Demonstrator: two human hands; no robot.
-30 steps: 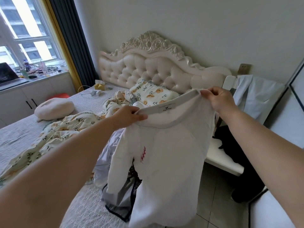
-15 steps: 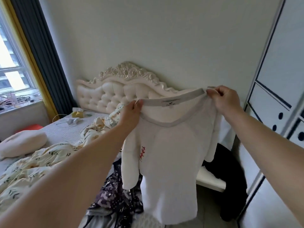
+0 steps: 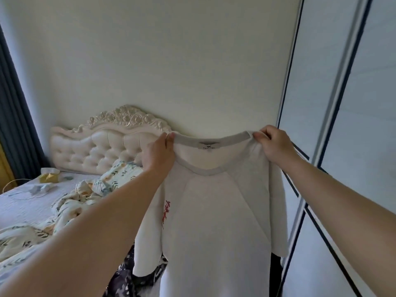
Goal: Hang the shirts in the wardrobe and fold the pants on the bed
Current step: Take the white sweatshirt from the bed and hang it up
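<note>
I see the white shirt (image 3: 214,221) hanging in mid-air, its grey collar stretched between 2 hands: the left hand (image 3: 158,155) pinches one end, the right hand (image 3: 276,146) grips the other. The bed (image 3: 25,202) lies lower left and the wardrobe (image 3: 353,146) stands right.

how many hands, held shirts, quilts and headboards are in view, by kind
bare hands: 2 (left hand, right hand)
white shirt with grey neckband, pinched by both hands: 1
floral-print crumpled quilt: 1
cream tufted headboard: 1
total: 5
</note>
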